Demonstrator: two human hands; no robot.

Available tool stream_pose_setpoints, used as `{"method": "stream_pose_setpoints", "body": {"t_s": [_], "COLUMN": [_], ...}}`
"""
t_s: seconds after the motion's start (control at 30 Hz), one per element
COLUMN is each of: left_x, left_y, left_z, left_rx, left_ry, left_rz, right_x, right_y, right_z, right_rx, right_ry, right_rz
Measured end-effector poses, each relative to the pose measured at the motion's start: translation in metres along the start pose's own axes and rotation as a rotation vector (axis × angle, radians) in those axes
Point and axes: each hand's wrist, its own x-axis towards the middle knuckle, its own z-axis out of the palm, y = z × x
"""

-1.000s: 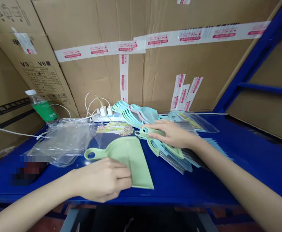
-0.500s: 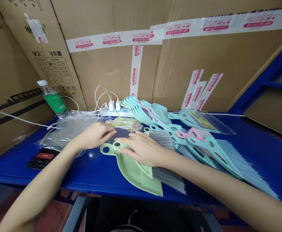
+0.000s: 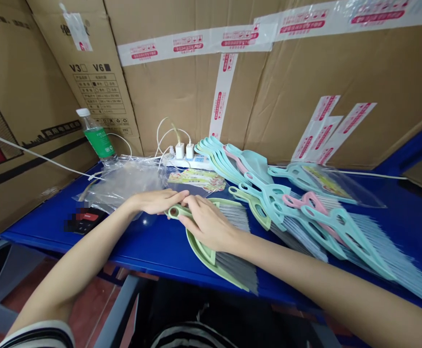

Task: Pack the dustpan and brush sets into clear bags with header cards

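A light green hand brush (image 3: 232, 258) with grey bristles lies over a matching green dustpan (image 3: 198, 251), near the front edge of the blue table. My right hand (image 3: 209, 222) is closed around the brush's handle part, covering much of it. My left hand (image 3: 156, 200) grips the handle end of the dustpan, its fingertips touching those of my right hand. Most of the dustpan is hidden under the brush and my right hand. Just to the right rests another green brush (image 3: 256, 205).
Blue and pink brushes (image 3: 344, 232) lie piled at the right. Stacked dustpans (image 3: 218, 157) stand behind, beside a bagged set (image 3: 316, 181). Clear plastic bags (image 3: 127, 181), printed cards (image 3: 198, 179), a power strip (image 3: 200, 163), a green-labelled bottle (image 3: 98, 137) and a black-and-red object (image 3: 88, 218) are around.
The green brush has moved left onto the dustpan, so the two handles overlap. My left hand has come to the dustpan's handle end. The whole view has shifted slightly.
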Motion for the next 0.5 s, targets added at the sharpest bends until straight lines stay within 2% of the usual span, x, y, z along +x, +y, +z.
{"method": "stream_pose_setpoints", "body": {"t_s": [0.17,0.37,0.5], "left_x": [0.002,0.002,0.005], "left_y": [-0.005,-0.009,-0.008], "left_z": [0.0,-0.001,0.001], "left_rx": [-0.028,-0.03,-0.079], "left_ry": [-0.003,-0.051,-0.081], "left_rz": [0.014,0.0,0.048], "right_x": [0.002,-0.011,-0.026], "right_y": [0.002,0.011,0.026], "right_z": [-0.003,-0.044,-0.06], "right_rx": [-0.046,-0.267,-0.429], "right_ry": [0.076,-0.065,-0.111], "right_rz": [-0.055,-0.228,-0.249]}}
